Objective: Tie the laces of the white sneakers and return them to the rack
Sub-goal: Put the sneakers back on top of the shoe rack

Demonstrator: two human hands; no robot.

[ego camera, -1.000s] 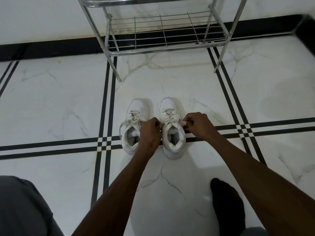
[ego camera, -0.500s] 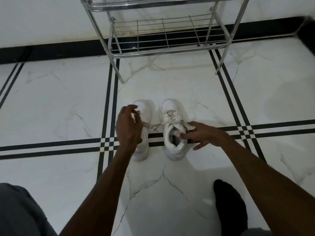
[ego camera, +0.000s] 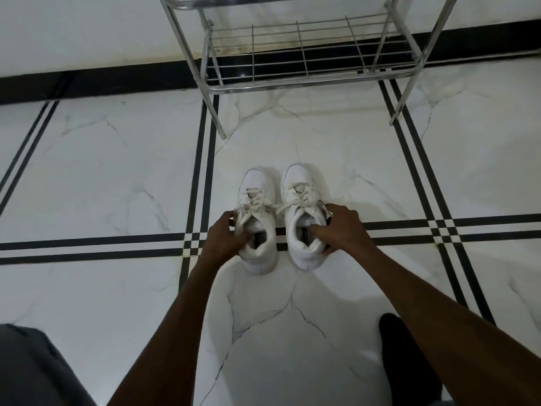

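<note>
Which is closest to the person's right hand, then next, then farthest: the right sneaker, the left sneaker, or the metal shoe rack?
1. Right sneaker: the right hand grips it at the collar.
2. Left sneaker: just beside it on the floor, held by the left hand.
3. Metal shoe rack: far ahead, against the wall.

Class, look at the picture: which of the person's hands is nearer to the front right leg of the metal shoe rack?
Right. The right hand grips the right sneaker, below the rack's front right leg; the left hand holds the left sneaker, farther left.
</note>
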